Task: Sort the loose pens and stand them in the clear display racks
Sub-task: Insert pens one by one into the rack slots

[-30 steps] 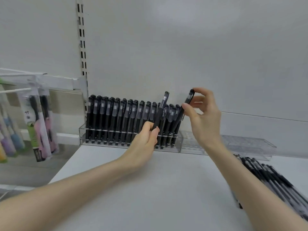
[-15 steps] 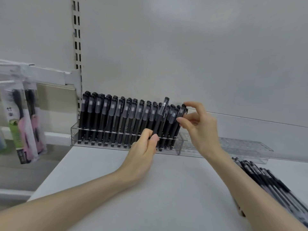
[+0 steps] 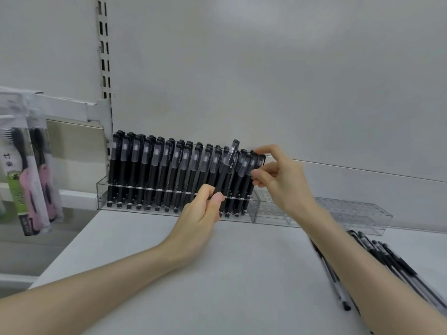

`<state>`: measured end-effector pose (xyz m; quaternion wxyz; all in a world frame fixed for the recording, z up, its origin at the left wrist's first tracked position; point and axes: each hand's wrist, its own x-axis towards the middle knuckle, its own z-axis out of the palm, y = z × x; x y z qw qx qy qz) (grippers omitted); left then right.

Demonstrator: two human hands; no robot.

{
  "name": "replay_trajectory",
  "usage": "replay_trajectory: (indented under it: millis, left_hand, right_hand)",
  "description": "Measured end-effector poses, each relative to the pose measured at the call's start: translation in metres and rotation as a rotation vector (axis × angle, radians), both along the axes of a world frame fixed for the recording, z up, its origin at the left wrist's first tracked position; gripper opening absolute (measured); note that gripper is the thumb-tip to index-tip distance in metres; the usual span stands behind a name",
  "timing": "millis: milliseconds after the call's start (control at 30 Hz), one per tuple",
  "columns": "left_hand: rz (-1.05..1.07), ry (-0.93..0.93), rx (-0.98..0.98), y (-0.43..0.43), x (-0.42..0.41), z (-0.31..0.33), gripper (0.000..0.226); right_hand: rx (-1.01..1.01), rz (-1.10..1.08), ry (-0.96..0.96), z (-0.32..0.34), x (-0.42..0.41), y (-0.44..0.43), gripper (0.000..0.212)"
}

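Landmark: a clear rack full of black pens is taken as the reference; it stands at the back of a pale shelf, against the back panel.
Racks counted: two. The second clear rack is set end to end with the full rack, on its right, with its grid of holes showing.
Standing pens: two rows are seen in the full rack, one behind the other. More than a dozen caps are counted in the front row; the exact number cannot be told, as the hands cover part of it.
Left hand: one raised pen is pinched low on its barrel between thumb and curled fingers. It is held tilted in front of the right part of the full rack, with its cap above the other caps.
Right hand: thumb and fingers are closed on the end pen, the last one at the right end of the full rack. The forefinger is arched over its cap.
Loose pens: one heap lies on the shelf right of and nearer than the full rack, blurred and partly behind the right forearm, so it cannot be counted.
Hanging packets: two with pink-handled brushes are plainly seen to the left of the full rack.
Slotted upright: one, rising above the left end of the full rack.
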<state>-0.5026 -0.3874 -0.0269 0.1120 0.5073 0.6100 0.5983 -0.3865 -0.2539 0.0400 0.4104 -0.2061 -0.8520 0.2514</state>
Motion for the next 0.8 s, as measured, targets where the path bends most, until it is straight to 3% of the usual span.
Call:
replay_trajectory:
  millis: [167, 367, 467, 567, 667, 733, 800]
  left_hand:
    - [-0.019, -0.01, 0.02, 0.0, 0.001, 0.0, 0.024]
    - [-0.144, 0.066, 0.024, -0.001, 0.004, -0.003, 0.019]
    - [-0.172, 0.052, 0.0, -0.002, 0.005, -0.002, 0.016]
    - [-0.199, 0.067, -0.039, -0.001, 0.006, -0.003, 0.016]
    - [-0.045, 0.423, -0.009, 0.001, -0.002, -0.009, 0.018]
    - [0.109, 0.679, 0.002, 0.003, -0.009, -0.015, 0.035]
    - [0.185, 0.767, -0.007, 0.003, -0.012, -0.019, 0.041]
  right_hand:
    - [0.05, -0.069, 0.055, -0.006, 0.005, -0.006, 0.029]
    - [-0.289, 0.212, 0.21, -0.009, 0.007, -0.026, 0.025]
    - [-0.363, 0.303, 0.264, -0.01, 0.009, -0.028, 0.019]
    - [-0.383, 0.299, 0.301, -0.011, 0.01, -0.027, 0.029]
    - [-0.279, 0.209, 0.342, -0.008, 0.013, -0.024, 0.038]
    - [-0.151, 0.121, 0.372, -0.002, 0.018, -0.02, 0.039]
    - [-0.051, 0.045, 0.399, 0.003, 0.022, -0.015, 0.038]
